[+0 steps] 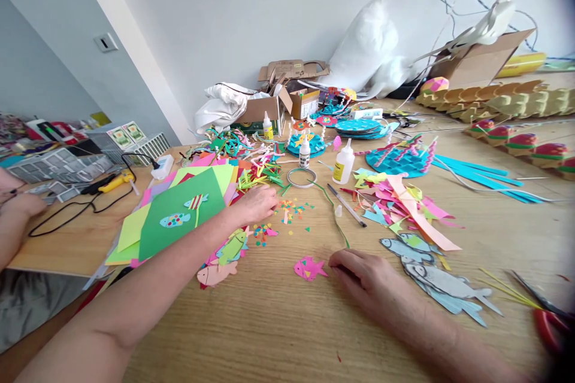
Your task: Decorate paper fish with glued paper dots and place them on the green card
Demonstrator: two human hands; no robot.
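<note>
My left hand [260, 203] reaches down with curled, closed fingers beside a scatter of tiny coloured paper pieces [294, 208]; whatever its fingertips hold is hidden. Close to the tail of a pink paper fish [308, 268], dotted with small coloured shapes, my right hand [359, 275] rests on the table, fingers bent and pressed together. What lies under those fingers does not show. A thin green paper strip [339, 222] runs down to the back of this hand. More cut-out fish [218, 275] lie below my left wrist, and blue-grey paper fish [449, 278] sit right of my right hand.
Coloured paper sheets [153, 233] bear two decorated fish at left. Glue bottles [343, 164], a tape roll [302, 178] and a pen [348, 206] stand or lie mid-table. Paper scraps [404, 197] and red-handled scissors [545, 317] are at right. Another person's arm [18, 209] is at far left.
</note>
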